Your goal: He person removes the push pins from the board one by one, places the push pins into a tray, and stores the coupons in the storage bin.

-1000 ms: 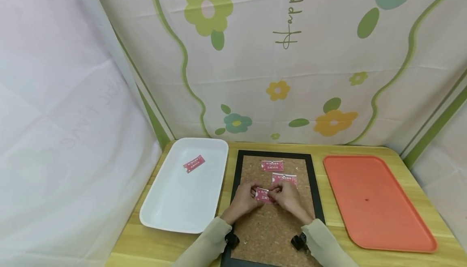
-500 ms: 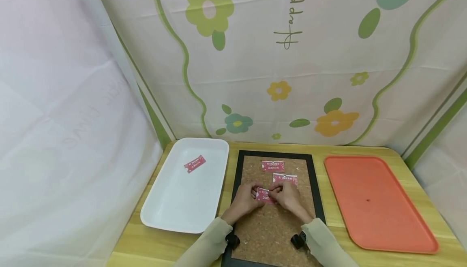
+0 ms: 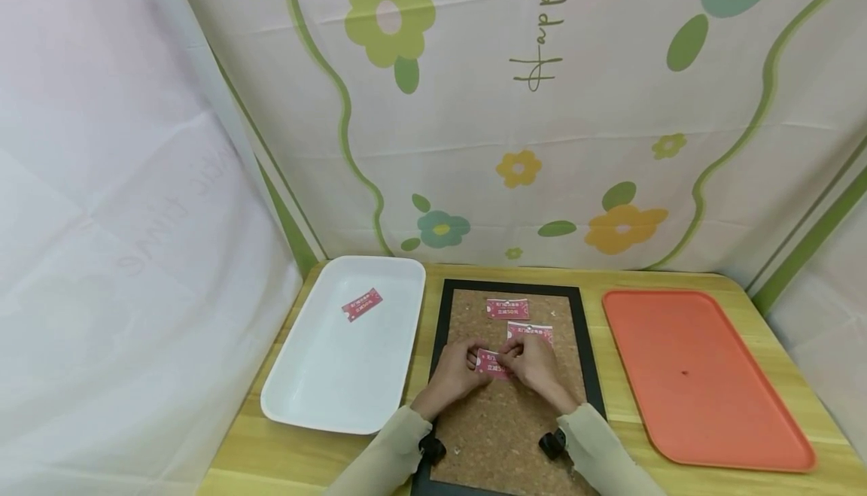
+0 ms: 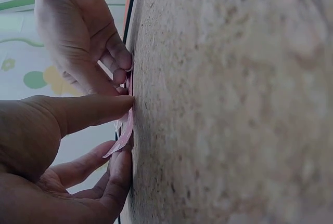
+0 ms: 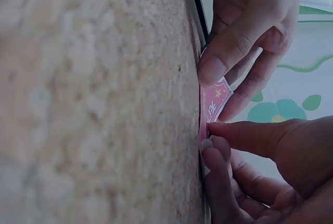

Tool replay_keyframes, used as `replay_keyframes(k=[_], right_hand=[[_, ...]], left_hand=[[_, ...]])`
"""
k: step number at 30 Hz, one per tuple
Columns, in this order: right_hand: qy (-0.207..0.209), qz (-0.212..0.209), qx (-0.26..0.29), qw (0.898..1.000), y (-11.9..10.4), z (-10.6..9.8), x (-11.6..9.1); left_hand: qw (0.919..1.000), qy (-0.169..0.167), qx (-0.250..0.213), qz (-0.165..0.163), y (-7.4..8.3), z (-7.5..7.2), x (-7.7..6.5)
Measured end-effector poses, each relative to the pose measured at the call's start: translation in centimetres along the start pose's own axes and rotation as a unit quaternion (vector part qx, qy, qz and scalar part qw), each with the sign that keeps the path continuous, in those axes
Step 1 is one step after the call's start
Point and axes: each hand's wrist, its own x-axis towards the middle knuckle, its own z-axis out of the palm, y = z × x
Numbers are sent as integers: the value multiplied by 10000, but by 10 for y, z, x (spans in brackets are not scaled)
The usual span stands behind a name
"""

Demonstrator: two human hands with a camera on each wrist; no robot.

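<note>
On the black-framed corkboard [image 3: 515, 424], a pink paper coupon [image 3: 489, 362] with white print lies under both hands. My left hand [image 3: 455, 369] holds its left end, thumb on top and fingers along the edge; the left wrist view has this end of the coupon [image 4: 124, 135] bent up off the cork. Near the coupon's top middle, my right hand [image 3: 533, 365] pinches a small pale pushpin [image 5: 207, 143], mostly hidden by the fingertips. Two more coupons sit higher on the board: an upper coupon [image 3: 507, 308], and a lower coupon [image 3: 530, 330] partly covered by the right hand.
Left of the board stands a white tray [image 3: 325, 398] with one loose coupon [image 3: 362, 305] in it. An orange tray [image 3: 704, 383] lies on the wooden table [image 3: 237, 454] to the right. Tiny clear pins [image 3: 552, 314] show on the cork. A floral curtain [image 3: 467, 120] hangs behind.
</note>
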Motion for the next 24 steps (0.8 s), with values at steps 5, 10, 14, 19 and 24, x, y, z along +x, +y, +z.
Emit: replay_keyframes(k=[5, 10, 14, 19, 24], right_hand=[[3, -127, -189, 9997, 1, 2, 2], [50, -194, -283, 9994, 3, 4, 3], [89, -262, -227, 9994, 2, 4, 3], [74, -342, -175, 9992, 0, 3, 4], [34, -319, -230, 9992, 0, 3, 6]], left_hand=[[9998, 80, 91, 167, -1, 0, 0], [9995, 87, 168, 247, -1, 1, 0], [9995, 84, 160, 249, -2, 1, -1], [9993, 103, 186, 309, -2, 1, 0], [9992, 114, 181, 329, -3, 2, 1]])
